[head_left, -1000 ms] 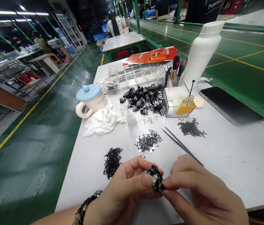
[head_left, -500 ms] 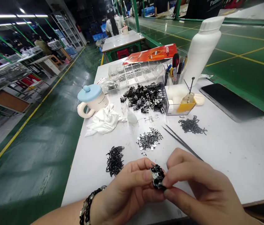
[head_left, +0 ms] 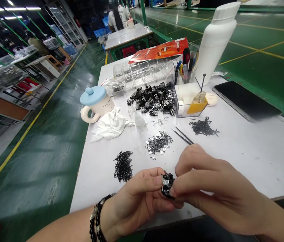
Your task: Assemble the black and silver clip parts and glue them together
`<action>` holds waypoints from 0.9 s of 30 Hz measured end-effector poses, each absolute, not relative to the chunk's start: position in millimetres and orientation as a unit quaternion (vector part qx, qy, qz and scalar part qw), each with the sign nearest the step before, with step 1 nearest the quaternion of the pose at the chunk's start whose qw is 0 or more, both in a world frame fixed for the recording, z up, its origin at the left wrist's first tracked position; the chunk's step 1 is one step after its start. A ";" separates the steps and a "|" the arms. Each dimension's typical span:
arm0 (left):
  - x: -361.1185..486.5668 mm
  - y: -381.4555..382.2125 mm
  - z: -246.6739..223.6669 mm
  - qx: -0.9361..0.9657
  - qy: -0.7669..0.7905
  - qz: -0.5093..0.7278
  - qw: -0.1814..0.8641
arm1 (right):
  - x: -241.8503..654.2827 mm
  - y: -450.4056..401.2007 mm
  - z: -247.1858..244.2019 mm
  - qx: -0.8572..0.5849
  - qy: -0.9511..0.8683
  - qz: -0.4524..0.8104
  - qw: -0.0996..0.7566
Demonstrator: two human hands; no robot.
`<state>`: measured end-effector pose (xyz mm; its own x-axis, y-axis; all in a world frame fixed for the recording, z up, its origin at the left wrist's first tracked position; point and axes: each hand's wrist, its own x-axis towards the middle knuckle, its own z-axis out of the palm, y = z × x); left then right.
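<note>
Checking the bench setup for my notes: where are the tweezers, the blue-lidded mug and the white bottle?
Tweezers [head_left: 184, 135]: head view, on the arm.
Blue-lidded mug [head_left: 93, 95]: head view, on the lid.
White bottle [head_left: 215, 43]: head view, on the body.

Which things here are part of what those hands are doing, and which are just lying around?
Part of the work:
the left hand, the right hand, the black-and-silver metal part, the black metal pieces, the silver metal bits, the black wire hooks, the tweezers

Just lying about:
the blue-lidded mug, the white cloth, the white bottle, the black tablet
</note>
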<state>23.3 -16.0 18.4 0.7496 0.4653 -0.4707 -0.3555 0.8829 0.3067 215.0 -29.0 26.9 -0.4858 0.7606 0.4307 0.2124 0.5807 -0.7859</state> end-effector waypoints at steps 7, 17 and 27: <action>23.5 -17.0 18.3 0.108 0.278 0.220 0.929 | 215.1 -29.7 26.2 -0.304 -0.819 0.290 0.391; 22.8 -15.5 23.3 0.118 0.247 0.235 0.932 | 209.3 -35.7 12.8 -0.315 -0.691 0.410 0.506; 21.7 -16.0 26.9 0.174 0.265 0.260 0.912 | 208.2 -44.1 13.3 -0.427 -0.660 0.414 0.459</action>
<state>21.7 -16.0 26.9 0.7236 0.5673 -0.3932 -0.3824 0.8037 0.4559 208.2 -44.1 13.3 -0.2134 0.9438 0.2525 0.1840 0.2927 -0.9383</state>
